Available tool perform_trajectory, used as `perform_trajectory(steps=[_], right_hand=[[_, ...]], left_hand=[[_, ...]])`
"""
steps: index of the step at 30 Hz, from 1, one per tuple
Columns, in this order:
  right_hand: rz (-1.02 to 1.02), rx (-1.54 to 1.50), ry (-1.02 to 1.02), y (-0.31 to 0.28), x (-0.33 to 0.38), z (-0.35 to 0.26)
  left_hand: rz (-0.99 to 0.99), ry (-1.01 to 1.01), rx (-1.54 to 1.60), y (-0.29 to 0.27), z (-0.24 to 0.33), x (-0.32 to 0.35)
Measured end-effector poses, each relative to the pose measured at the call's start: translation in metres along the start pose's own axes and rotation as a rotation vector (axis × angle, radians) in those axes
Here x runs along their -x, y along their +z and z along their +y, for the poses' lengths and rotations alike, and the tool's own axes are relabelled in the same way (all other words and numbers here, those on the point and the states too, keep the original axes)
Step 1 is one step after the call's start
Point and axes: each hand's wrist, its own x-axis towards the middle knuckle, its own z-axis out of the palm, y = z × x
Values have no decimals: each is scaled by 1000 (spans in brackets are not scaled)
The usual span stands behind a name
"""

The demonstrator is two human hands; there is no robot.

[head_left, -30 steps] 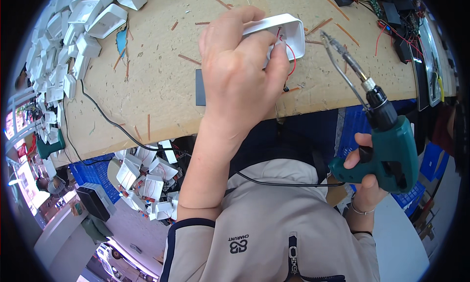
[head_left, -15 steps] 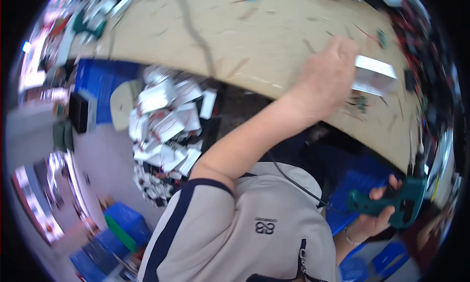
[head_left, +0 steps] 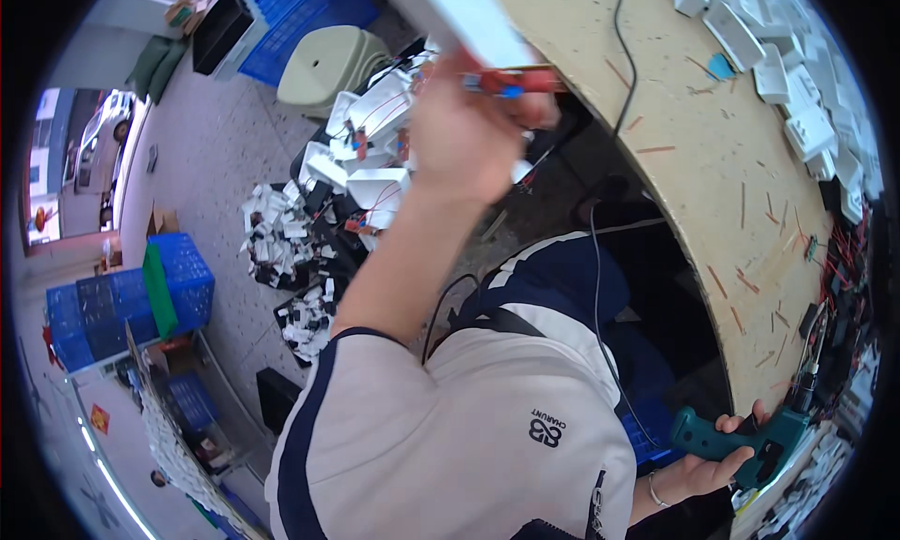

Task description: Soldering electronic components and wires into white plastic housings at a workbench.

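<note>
Beige bench, biggest item, curved from 12 o'clock down to 4 (head_left: 703,212), with copper-coloured strips scattered on it and a row of white housings (head_left: 736,38) at its 2 o'clock end. Heap of wired white housings (head_left: 380,184) sat off the bench at 11 o'clock. Green soldering gun (head_left: 783,437) was at 4 o'clock, gripped by the right hand (head_left: 708,474), thumb and fingers around the handle. White case (head_left: 473,15) was at 12 o'clock, beside the heap, in the left hand (head_left: 464,146); fingers looked closed on it, blur hid exact contact. Smallest: red part with blue bits (head_left: 497,77) right against that hand; couldn't tell if pinched or hanging.

Handling, judged: case likely light, stiff, slightly slippery plastic, best held by its side walls; red part and wires likely fragile, not for pulling. Gun probably heavier; green handle only, clear of the metal tip.
</note>
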Motion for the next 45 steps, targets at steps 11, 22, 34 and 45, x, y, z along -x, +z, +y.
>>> perform_trajectory(steps=[11, 22, 34, 45], right_hand=[[-42, 25, 33, 17, -9, 5], [-19, -28, 30, 9, -7, 4], [-27, -227, 47, 1, -8, 17], [141, -147, 24, -1, -6, 14]], left_hand=[[592, 383, -885, -132, 180, 65], [712, -73, -2402, -184, 153, 36], [488, 398, -1960, -120, 154, -24], [-783, 453, -2108, 42, -66, -293]])
